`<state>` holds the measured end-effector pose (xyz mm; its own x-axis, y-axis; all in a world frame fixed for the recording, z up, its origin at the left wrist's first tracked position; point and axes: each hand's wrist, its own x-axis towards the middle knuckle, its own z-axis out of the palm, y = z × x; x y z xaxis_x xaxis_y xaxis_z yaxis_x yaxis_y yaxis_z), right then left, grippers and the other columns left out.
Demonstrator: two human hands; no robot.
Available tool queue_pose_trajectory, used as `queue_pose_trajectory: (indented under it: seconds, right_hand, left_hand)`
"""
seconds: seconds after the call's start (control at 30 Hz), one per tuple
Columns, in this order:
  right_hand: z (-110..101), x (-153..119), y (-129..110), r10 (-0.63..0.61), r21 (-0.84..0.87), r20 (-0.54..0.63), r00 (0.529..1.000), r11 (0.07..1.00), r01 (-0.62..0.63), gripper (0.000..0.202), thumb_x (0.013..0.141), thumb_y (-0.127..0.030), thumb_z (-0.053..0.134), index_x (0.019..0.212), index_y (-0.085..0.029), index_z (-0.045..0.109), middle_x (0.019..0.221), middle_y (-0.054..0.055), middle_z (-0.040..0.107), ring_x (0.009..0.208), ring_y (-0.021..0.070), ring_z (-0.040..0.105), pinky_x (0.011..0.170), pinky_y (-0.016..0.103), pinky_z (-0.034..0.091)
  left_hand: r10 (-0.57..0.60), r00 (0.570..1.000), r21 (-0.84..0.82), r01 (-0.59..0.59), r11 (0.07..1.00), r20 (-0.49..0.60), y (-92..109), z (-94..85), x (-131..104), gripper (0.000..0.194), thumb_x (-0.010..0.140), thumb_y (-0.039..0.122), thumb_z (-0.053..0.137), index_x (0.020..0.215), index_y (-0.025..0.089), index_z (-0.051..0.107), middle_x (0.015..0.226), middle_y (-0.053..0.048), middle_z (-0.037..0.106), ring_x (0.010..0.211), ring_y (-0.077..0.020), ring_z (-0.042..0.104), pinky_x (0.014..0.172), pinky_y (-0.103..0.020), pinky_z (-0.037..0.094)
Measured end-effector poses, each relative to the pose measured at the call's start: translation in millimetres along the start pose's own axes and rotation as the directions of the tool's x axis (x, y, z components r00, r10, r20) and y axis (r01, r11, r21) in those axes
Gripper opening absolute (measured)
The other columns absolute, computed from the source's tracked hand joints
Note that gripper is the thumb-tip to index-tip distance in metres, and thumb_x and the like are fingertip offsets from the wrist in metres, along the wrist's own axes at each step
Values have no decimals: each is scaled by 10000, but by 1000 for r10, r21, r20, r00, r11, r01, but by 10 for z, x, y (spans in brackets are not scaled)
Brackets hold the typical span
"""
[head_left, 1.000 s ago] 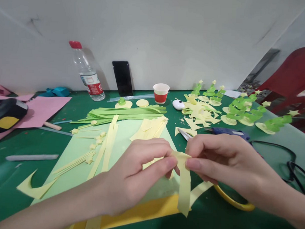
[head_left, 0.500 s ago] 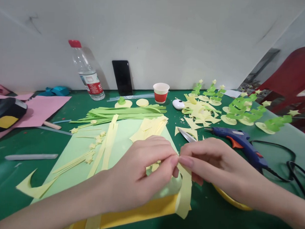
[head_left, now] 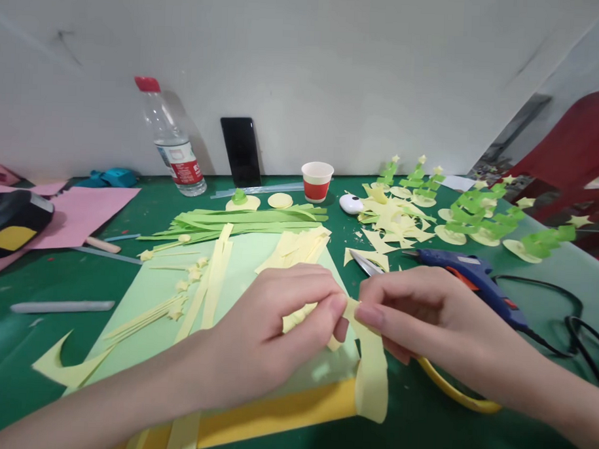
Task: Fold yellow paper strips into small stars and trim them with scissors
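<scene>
My left hand [head_left: 291, 322] pinches the upper end of a pale yellow paper strip [head_left: 373, 368] between thumb and forefinger. Close beside it, my right hand [head_left: 419, 314] grips the same strip, thumb on top, and the rest of the strip hangs down below the fingers. Under my hands lie light green sheets [head_left: 244, 262] over an orange-yellow sheet [head_left: 283, 407]. Small yellow stars [head_left: 194, 272] and narrow strips [head_left: 212, 280] rest on the green paper. Scissors [head_left: 367, 262] are partly hidden behind my right hand, their yellow handle showing below it.
A blue glue gun [head_left: 479, 280] with a black cable lies at right. Behind are green strips [head_left: 250, 217], yellow scraps [head_left: 395, 218], a paper cup [head_left: 316, 182], phone [head_left: 240, 152] and bottle [head_left: 177, 148]. Green paper plants [head_left: 491, 215] stand back right; a tape measure [head_left: 17, 224] lies left.
My hands have moved slightly apart, so a short length of strip shows between the fingertips. The hanging part of the strip has shifted to the right.
</scene>
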<state>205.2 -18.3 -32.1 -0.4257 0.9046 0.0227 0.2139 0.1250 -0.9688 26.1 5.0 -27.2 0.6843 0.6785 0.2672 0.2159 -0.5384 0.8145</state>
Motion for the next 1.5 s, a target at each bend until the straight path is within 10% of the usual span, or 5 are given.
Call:
queue_pose_trajectory:
  seconds: [0.23, 0.97, 1.5]
  right_hand:
    - [-24, 31, -61, 112, 57, -14, 994, 992, -111, 342, 768, -426, 683, 577, -156, 596, 421, -64, 386, 376, 51, 321, 340, 194, 185]
    - [-55, 4, -8, -279, -299, 54, 959, 911, 283, 310, 930, -194, 467, 622, -195, 432, 556, -57, 414, 491, 76, 366, 437, 200, 272]
    - [-58, -7, -42, -183, -20, 117, 976, 982, 187, 194, 877, -168, 543, 686, -194, 518, 665, -42, 516, 569, 71, 421, 469, 165, 340]
  left_hand:
    - [-7, 1000, 18, 7, 1000, -26, -7, -17, -1, 309, 872, 119, 362, 587, 188, 456, 574, 48, 465, 544, -92, 461, 568, -196, 383]
    - [-132, 991, -109, 134, 985, 28, 10, 48, -20, 268, 874, 221, 474, 609, 177, 476, 606, 34, 471, 592, -111, 458, 543, -221, 370]
    - [-95, 995, -155, 96, 983, 11, 18, 56, -85, 265, 911, 229, 475, 650, 185, 478, 641, 40, 473, 613, -105, 472, 567, -207, 394]
